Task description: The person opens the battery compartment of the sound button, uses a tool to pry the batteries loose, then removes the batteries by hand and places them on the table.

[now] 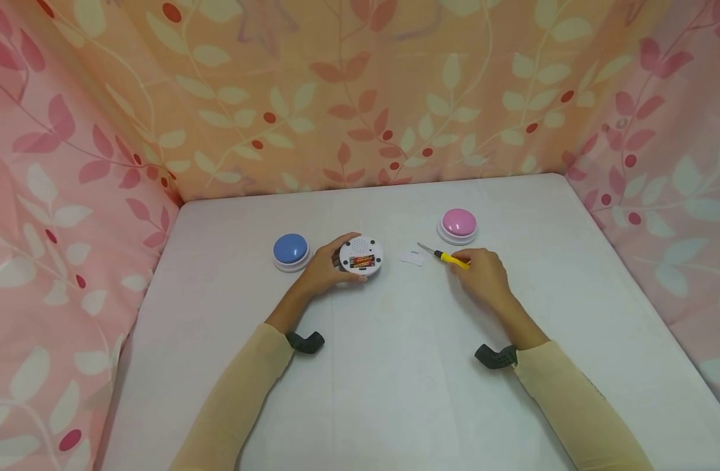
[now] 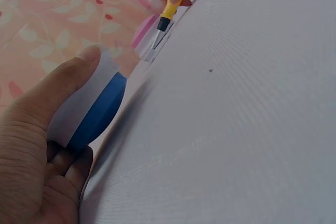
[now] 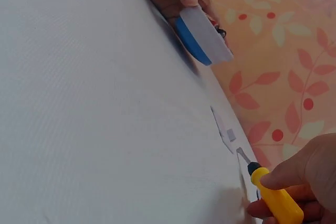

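Upturned button (image 1: 360, 248), head view: just past the middle of the white table (image 1: 395, 366), its round underside up; the left hand (image 1: 329, 267) clamps thumb and fingers on opposite sides of the rim, presumably to leave the batteries (image 1: 362, 261) uncovered and facing the person.
Yellow screwdriver (image 1: 452, 259), head view: at three o'clock from there, the right hand (image 1: 483, 273) has its fingers clamped on the handle, tip toward ten.
Small white cover (image 1: 412, 258), head view: flat between the two hands, likely the battery lid, within easy reach of both.
Other buttons, head view: blue button (image 1: 291, 248) at nine o'clock, pink button (image 1: 459, 222) between two and three, dome-up, seemingly set aside.
Blue dome (image 2: 102, 111), left wrist view: it belongs to the gripped piece, which stands tilted; thumb on one side, fingers curled beneath, probably to steady it.
Driver grip, right wrist view: thumb pressed along the handle, seemingly for control; upturned button at eleven o'clock.
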A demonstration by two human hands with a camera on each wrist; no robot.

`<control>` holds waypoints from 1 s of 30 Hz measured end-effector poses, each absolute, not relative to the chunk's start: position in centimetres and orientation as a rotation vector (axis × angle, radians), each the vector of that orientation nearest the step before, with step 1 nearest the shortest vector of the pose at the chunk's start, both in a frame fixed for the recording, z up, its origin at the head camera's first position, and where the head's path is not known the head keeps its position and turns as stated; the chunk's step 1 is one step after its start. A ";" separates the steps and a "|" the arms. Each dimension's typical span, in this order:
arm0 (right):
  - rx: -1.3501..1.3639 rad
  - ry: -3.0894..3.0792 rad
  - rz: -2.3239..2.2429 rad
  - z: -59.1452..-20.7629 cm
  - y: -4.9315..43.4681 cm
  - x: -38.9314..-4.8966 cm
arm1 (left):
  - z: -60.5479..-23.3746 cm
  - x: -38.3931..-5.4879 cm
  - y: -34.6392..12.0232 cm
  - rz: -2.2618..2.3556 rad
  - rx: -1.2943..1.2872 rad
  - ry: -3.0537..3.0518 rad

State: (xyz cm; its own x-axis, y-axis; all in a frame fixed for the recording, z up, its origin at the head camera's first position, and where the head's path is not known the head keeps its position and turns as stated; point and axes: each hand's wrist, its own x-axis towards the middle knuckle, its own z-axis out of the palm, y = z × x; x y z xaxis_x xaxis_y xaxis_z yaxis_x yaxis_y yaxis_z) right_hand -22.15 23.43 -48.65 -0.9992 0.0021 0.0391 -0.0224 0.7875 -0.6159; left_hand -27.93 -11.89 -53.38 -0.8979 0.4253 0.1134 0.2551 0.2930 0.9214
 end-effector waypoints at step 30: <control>0.109 -2.955 0.834 -49.1 23.0 -21.7 | -53.3 -28.0 -11.9 1.698 0.635 2.336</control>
